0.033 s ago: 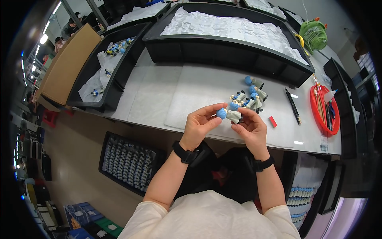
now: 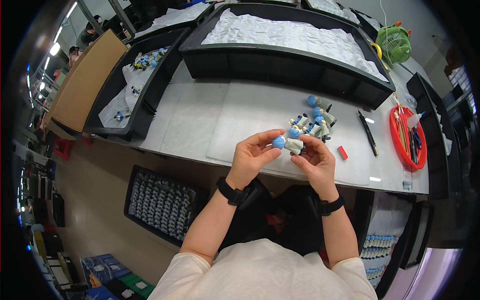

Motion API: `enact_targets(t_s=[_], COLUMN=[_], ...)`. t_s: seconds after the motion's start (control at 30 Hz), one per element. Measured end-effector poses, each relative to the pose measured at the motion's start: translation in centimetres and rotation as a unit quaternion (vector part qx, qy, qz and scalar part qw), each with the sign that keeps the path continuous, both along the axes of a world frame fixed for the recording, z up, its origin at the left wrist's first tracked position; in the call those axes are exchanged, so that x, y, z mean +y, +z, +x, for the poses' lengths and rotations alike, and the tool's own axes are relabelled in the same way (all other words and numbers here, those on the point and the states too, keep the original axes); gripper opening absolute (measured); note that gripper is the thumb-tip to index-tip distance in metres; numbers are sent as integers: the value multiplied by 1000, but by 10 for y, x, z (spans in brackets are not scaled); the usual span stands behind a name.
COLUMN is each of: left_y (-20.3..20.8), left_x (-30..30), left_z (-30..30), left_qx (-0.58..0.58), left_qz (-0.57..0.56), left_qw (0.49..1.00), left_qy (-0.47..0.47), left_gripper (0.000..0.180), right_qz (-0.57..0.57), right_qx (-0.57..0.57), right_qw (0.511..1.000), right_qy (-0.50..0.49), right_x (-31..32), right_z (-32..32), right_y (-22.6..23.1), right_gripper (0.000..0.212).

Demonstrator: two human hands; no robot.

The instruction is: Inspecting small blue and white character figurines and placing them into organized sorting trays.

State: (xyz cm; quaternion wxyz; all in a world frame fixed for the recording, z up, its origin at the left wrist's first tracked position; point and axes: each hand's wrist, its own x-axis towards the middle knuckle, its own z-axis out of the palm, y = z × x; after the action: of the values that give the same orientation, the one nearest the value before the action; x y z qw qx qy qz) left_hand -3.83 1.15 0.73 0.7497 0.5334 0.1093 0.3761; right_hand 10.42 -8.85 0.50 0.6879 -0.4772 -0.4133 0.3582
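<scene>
Between both hands, just above the table's front edge, is a small figurine (image 2: 292,145) with blue hair and a pale grey-green coat. My left hand (image 2: 248,156) pinches it at the blue head with thumb and fingertips. At the other end, by the feet, my right hand (image 2: 317,161) grips it between thumb and fingers. Right behind it on the white table, several similar figurines (image 2: 318,112) lie in a loose group, some partly hidden by the held one and my fingers. A small red block (image 2: 342,152) lies to the right of my right hand.
A large black tray (image 2: 280,57) lined with white sheet spans the back. Left of it, another black tray (image 2: 145,111) holds a few figurines. A black pen (image 2: 367,132) and a red basket (image 2: 393,131) of brushes lie right. Below left sits a crate (image 2: 162,202) of figurines.
</scene>
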Motion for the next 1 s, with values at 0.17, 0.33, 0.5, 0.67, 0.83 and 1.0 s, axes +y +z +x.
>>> enact_targets(t_s=[0.17,0.33,0.5,0.67,0.83,1.0], left_y=[-2,-4,-1,-8,-7,-12], left_x=[1,5,3,0,-3,2], left_z=[6,4,3,2,5,2], left_qx=[52,57,62,31,27,102], left_qz=[-34,-67,-89,4,15,17], left_qw=[998,996,994,999,998,991], left_qy=[21,5,-7,27,48,89], left_gripper=[26,26,25,27,24,19], right_qz=[15,22,26,17,5,40], right_qx=[13,10,15,-9,-134,-13], right_qw=[1000,999,999,1000,991,999], right_qy=[11,31,35,-2,-17,-20], right_x=[-2,-1,-3,-2,-7,-61], right_z=[1,0,-1,-5,7,46], right_y=[1,1,2,-4,1,9], right_gripper=[49,53,48,34,24,21])
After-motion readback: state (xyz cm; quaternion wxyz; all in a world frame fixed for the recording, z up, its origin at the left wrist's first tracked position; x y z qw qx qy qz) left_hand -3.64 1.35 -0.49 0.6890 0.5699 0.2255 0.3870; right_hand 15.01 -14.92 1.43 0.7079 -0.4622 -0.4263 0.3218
